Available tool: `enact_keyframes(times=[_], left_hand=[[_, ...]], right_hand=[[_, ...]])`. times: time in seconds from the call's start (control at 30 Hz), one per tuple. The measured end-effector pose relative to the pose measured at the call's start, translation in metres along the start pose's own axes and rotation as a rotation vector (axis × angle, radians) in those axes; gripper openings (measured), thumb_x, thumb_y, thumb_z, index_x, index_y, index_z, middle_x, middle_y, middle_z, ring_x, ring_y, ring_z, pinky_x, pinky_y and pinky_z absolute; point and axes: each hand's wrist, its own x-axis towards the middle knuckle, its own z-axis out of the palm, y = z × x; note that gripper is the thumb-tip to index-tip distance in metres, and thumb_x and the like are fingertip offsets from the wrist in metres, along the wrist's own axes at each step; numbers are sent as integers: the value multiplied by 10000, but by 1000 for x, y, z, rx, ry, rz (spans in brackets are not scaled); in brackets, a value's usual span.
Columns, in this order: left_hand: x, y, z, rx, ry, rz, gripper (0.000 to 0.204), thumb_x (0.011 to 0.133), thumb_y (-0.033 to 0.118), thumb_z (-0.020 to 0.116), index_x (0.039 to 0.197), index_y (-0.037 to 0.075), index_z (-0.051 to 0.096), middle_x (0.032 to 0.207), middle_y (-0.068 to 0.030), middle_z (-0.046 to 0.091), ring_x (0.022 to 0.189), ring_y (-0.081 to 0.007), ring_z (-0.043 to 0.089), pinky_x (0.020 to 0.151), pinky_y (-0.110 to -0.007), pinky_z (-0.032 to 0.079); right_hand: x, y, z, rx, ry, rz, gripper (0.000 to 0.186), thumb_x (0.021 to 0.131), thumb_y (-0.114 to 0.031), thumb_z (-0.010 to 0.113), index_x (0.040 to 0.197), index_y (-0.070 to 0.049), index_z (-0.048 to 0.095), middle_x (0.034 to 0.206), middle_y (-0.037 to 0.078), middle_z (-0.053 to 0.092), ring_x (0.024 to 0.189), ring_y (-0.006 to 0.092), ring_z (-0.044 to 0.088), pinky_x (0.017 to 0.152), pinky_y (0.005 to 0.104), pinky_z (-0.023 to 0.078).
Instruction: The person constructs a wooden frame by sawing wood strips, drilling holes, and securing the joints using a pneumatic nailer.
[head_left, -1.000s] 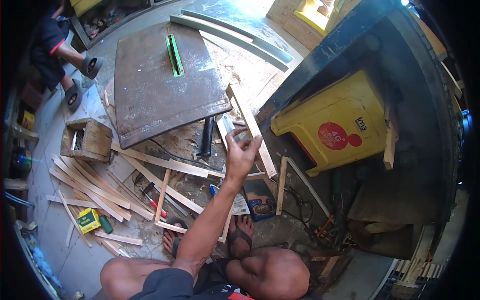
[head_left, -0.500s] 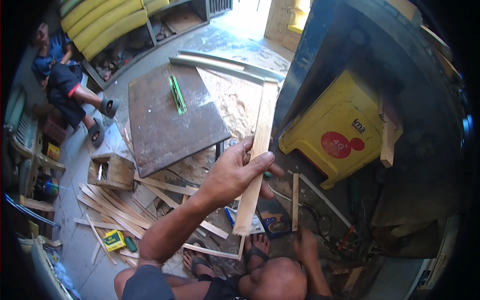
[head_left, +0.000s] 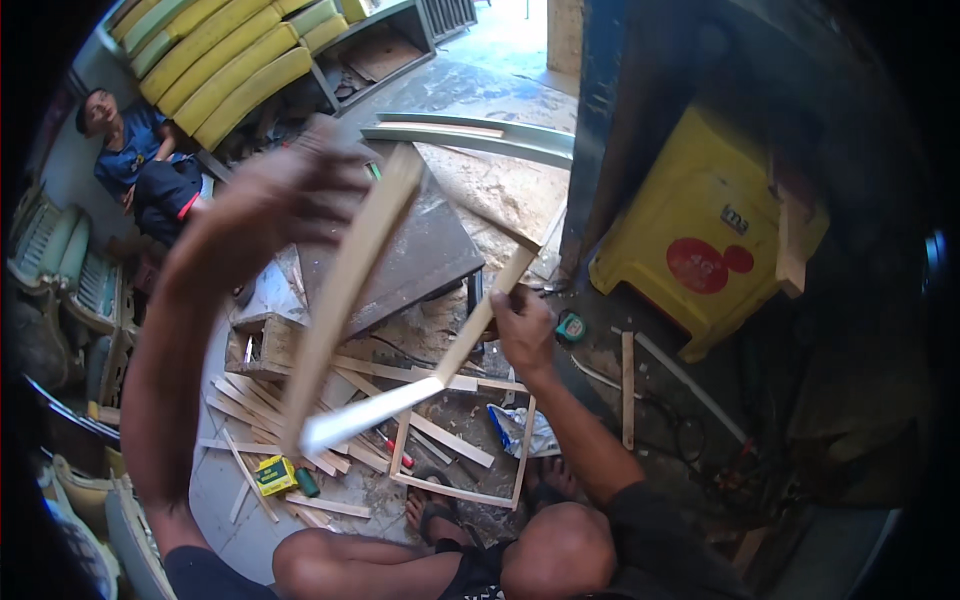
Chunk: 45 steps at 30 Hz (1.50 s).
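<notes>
A pale wooden frame [head_left: 468, 345] made of joined strips is held up in front of me, tilted. My right hand [head_left: 527, 328] is closed around its right-hand strip. Over on the left, my raised left hand [head_left: 285, 185] is smeared by motion, with its fingers stretched apart beside the upper end of the frame's long left strip; no grip on the wood shows. Below, a second slim wooden frame [head_left: 455, 490] stands around my feet. A green tape measure [head_left: 570, 327] lies just right of my right hand.
A low dark table [head_left: 415, 265] stands ahead. Loose wooden strips [head_left: 245, 405], a yellow box [head_left: 273, 475] and a small green cylinder [head_left: 306, 482] lie at left. A yellow plastic stool [head_left: 670, 240] lies tipped at right. Another person [head_left: 140, 150] sits at far left.
My left hand has let go of the wood and swung up and left. My right hand has risen from beside my knee and taken hold of the frame, which has turned to show its sides.
</notes>
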Motion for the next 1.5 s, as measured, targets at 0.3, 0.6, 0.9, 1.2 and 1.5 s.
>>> enact_keyframes(times=[0.3,0.6,0.9,1.2,1.5], left_hand=[[-47,-87,95,939,294,793,399,884,167,697,1231,-13,615,1176,-214,646,1106,-364,632,979,-437,493],[95,-247,91,821,218,366,258,837,150,757,1076,53,757,950,-175,661,943,-368,639,855,-449,524],[103,-267,92,636,253,502,322,740,164,871,1043,90,795,940,-102,678,908,-280,648,817,-408,528],[99,-261,87,633,280,464,303,757,188,862,1011,45,778,969,-94,691,938,-281,637,849,-398,510],[94,-263,83,681,313,504,342,777,270,865,1062,95,796,955,-79,697,932,-254,638,860,-403,522]], right_hand=[[1,2,95,479,-147,402,324,1031,-222,611,1151,79,613,1015,167,705,837,231,745,640,312,663],[-4,39,122,99,-450,363,359,965,-199,648,1208,66,661,1050,187,736,895,207,743,728,341,589],[-69,151,-148,-733,289,232,334,979,-243,590,1201,-11,681,1148,239,703,1106,415,669,946,482,522],[-34,163,-245,-1043,200,2,198,903,-117,626,1044,-15,720,1008,230,688,1013,426,648,848,497,525],[16,149,-128,-831,-288,-76,235,892,-192,684,1067,-52,752,1052,215,718,999,395,677,913,486,527]])
